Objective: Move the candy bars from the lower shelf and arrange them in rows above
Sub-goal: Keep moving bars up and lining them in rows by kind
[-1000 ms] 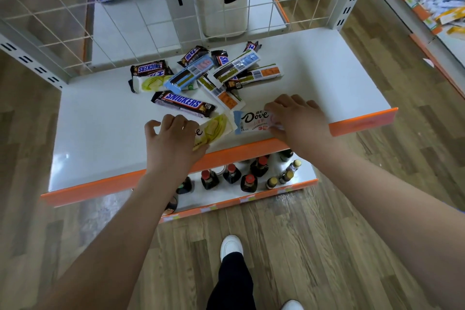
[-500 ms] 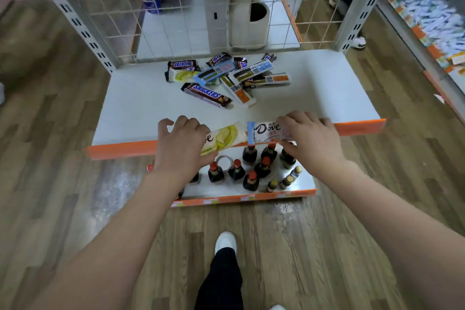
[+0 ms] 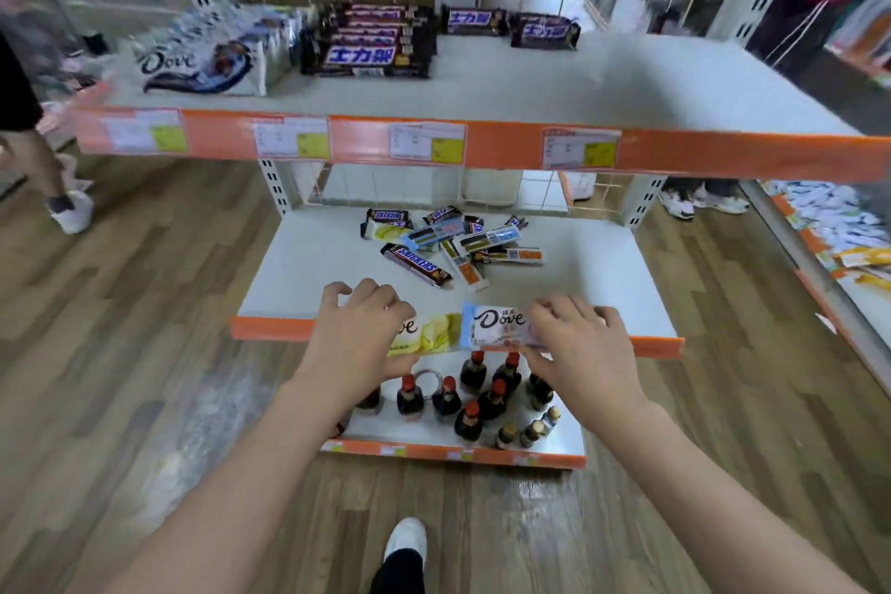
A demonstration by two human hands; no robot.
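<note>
My left hand (image 3: 359, 333) grips a yellow Dove bar (image 3: 434, 333) and my right hand (image 3: 578, 342) grips a white and blue Dove bar (image 3: 494, 323). Both bars are lifted just past the front edge of the lower shelf (image 3: 289, 270). A loose pile of candy bars (image 3: 448, 244), Snickers and pale-wrapped ones, lies toward the back of that shelf. On the upper shelf (image 3: 602, 82) stand a row of Dove bars (image 3: 207, 58), a stack of dark Snickers bars (image 3: 369, 43) and two more dark bars (image 3: 511, 27).
Small dark bottles (image 3: 475, 396) with red caps stand on the bottom shelf under my hands. Orange price strips (image 3: 482, 145) run along the shelf fronts. A person's leg (image 3: 43, 159) is at the left. Another shelf (image 3: 829, 246) lies to the right.
My view has tilted up and the upper shelf has come into sight. Both hands have drawn their Dove bars back from the lower shelf to its front edge and lifted them.
</note>
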